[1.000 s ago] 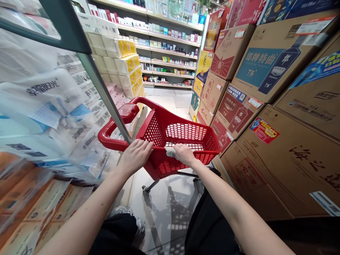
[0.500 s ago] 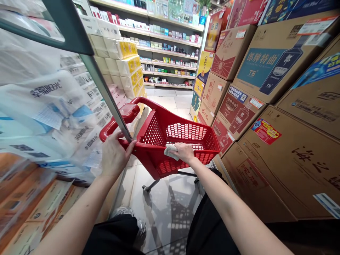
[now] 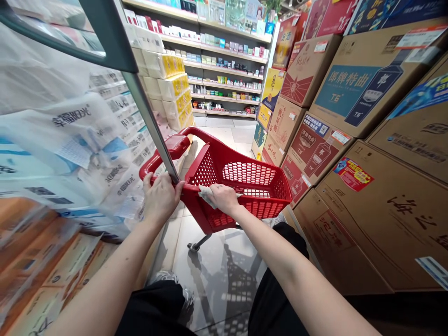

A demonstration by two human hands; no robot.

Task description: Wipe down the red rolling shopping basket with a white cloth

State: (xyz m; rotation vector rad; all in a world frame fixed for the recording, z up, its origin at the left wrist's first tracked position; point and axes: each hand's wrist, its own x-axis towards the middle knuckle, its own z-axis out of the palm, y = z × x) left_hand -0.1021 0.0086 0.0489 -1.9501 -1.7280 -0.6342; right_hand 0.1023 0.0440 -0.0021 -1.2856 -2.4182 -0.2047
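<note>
Red cart [image 3: 217,218] points rightward lengthwise, handle [image 3: 150,164] leftward; left hand [image 3: 161,198] grips it, right hand [image 3: 224,198] apparently clutches cloth [image 3: 207,196].

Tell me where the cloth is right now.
In the head view, the cloth is near the middle, held in the right hand against the near rim of the red cart, to the right of the left hand.

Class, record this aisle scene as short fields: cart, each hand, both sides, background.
Cart: red, with perforated sides
Left hand: on the cart's handle, beside the metal pole
Right hand: holding a pale cloth against the near rim
Left side: plastic-wrapped packs
Right side: stacked cardboard boxes
Background: stocked shelves
</note>
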